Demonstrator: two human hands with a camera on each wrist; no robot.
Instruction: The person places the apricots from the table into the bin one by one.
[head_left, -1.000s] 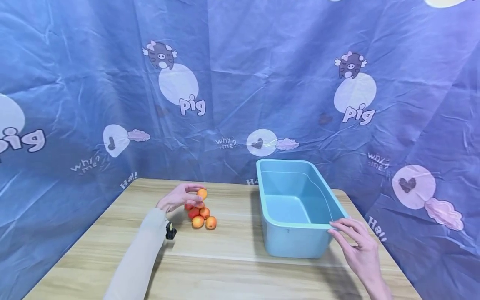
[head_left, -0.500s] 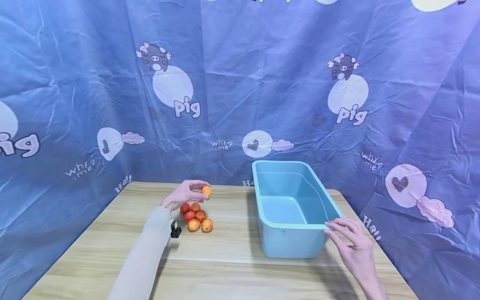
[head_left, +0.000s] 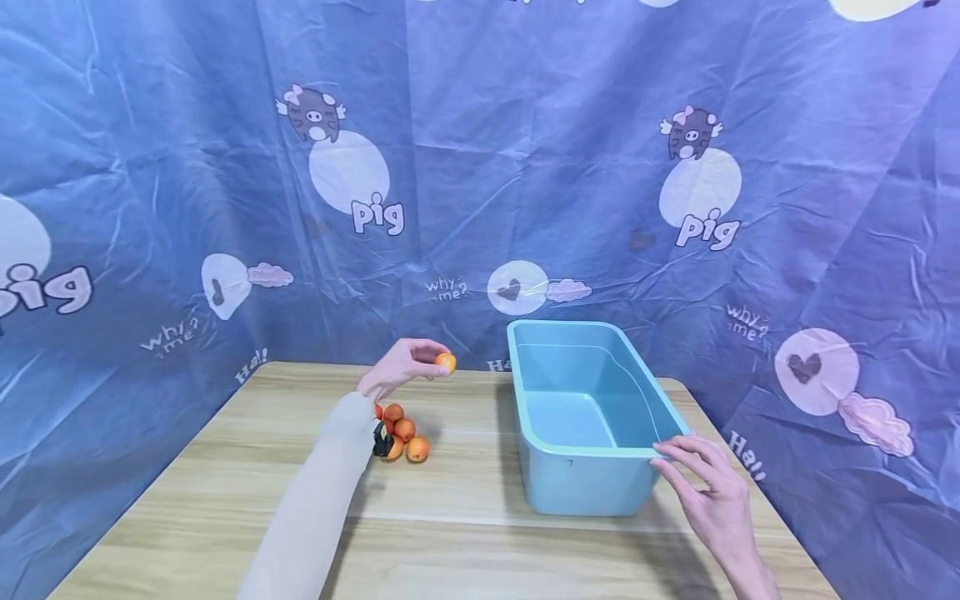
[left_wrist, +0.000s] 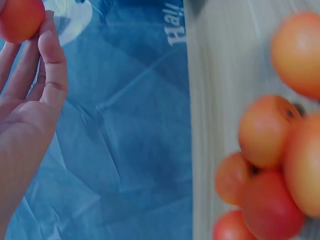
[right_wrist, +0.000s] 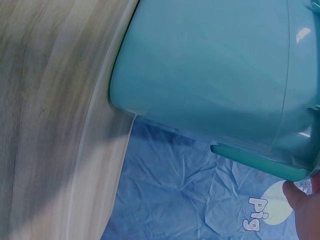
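Note:
My left hand (head_left: 401,367) pinches a small round orange-red fruit (head_left: 446,363) between thumb and fingers, raised above the far side of the table. The left wrist view has that fruit (left_wrist: 21,20) at its top left corner, partly cut off. Below the left wrist lies a cluster of several similar fruits (head_left: 417,450), some hidden behind the wrist camera. A light blue plastic tub (head_left: 585,487) stands to the right. My right hand (head_left: 716,500) holds the rim at its near right corner, thumb outside. In the right wrist view only part of this hand (right_wrist: 307,210) shows.
The wooden table (head_left: 450,558) carries the fruit and the tub. Behind it and along both sides hangs a blue cloth (head_left: 465,167) with printed pigs and words. The tub's tall wall stands between the fruit cluster and my right hand.
My left hand has lifted the fruit from the cluster and carried it up and to the right, toward the tub. My right hand keeps its hold on the rim.

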